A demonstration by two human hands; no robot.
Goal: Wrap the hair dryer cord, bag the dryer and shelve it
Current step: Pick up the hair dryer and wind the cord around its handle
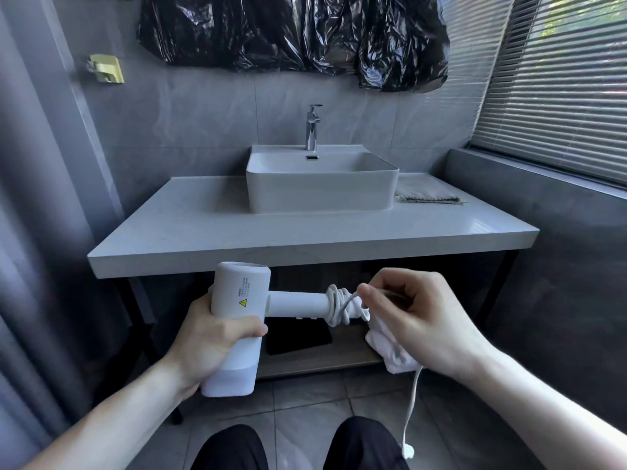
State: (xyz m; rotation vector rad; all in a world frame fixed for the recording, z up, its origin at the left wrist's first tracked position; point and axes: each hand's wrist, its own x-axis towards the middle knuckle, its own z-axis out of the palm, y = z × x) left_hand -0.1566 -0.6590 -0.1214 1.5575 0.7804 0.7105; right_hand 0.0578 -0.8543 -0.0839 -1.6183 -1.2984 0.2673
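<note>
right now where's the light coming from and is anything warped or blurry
Head view: daylight enters through the blinds at right, glinting on the black plastic sheet and countertop; wide-angle bending curves the frame edges; the left wall looks smeared, while the hair dryer and cord stay sharp.

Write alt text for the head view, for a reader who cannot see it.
A person's left hand grips a white hair dryer while the right hand pinches its cord, partly coiled round the handle, plug dangling. A white bag hangs under the right hand; behind stands a vanity with a sink.
</note>
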